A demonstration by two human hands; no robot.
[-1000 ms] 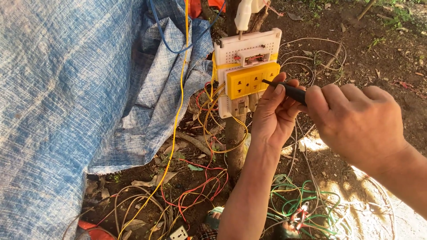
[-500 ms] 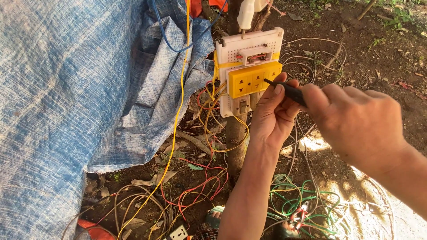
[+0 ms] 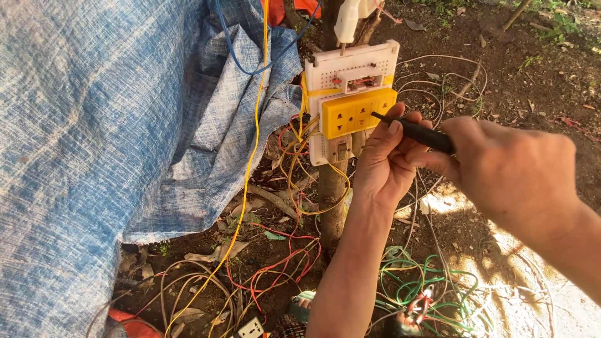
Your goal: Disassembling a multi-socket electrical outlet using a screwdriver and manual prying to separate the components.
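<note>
Barely shifted since a moment ago, my right hand (image 3: 513, 172) grips the black screwdriver (image 3: 416, 133), its tip at the yellow socket block (image 3: 358, 112) on the white board (image 3: 350, 72) strapped to a post. My left hand (image 3: 385, 166) pinches the shaft; I judge steady, square pressure keeps the tip seated.

outdoor dirt yard (tarp (image 3: 94, 125), loose wires (image 3: 263, 275))

Right hand (image 3: 507, 175) holds black screwdriver (image 3: 413, 131), tip at yellow socket block (image 3: 357, 112); left hand (image 3: 385, 163) steadies shaft.
</note>
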